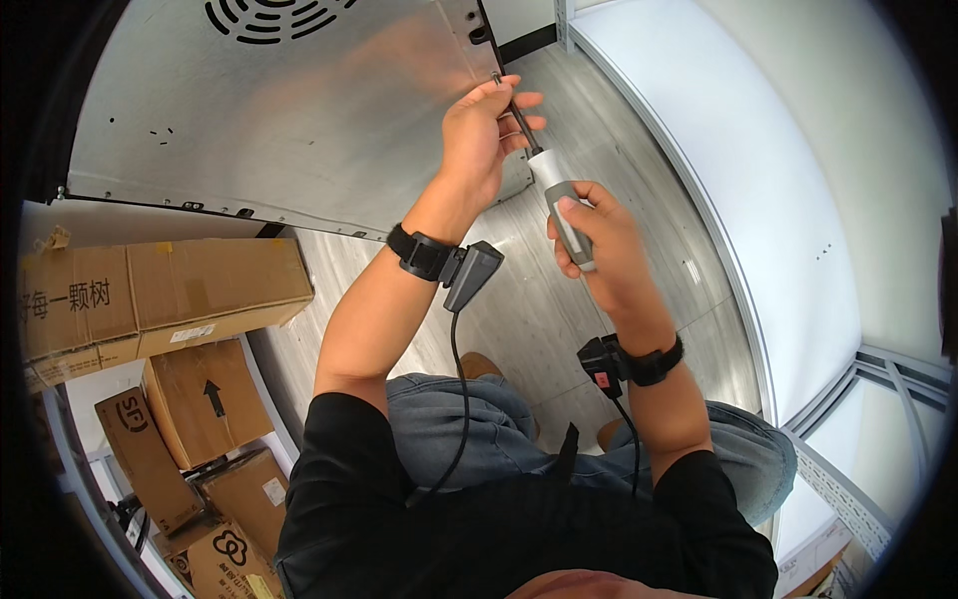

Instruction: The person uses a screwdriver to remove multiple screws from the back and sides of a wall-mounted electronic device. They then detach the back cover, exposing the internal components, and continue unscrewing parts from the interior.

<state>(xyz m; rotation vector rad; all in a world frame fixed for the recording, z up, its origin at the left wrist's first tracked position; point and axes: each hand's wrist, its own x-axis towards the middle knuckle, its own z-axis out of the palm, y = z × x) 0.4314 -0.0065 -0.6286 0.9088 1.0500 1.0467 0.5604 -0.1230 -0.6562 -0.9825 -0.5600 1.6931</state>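
My right hand (594,240) grips the grey and white handle of a screwdriver (559,205). Its dark shaft runs up and left to the right edge of a large sheet-metal panel (279,110). My left hand (484,135) pinches the shaft near its tip, fingers resting against the panel's edge. The tip itself is hidden by my fingers. Both wrists carry black strapped devices with cables running down toward my body.
The metal panel has a round vent grille (269,18) at the top. Several cardboard boxes (160,299) are stacked at the left. A white curved surface (778,190) stands at the right, with grey wood-look floor (539,309) between. My knees in jeans are below.
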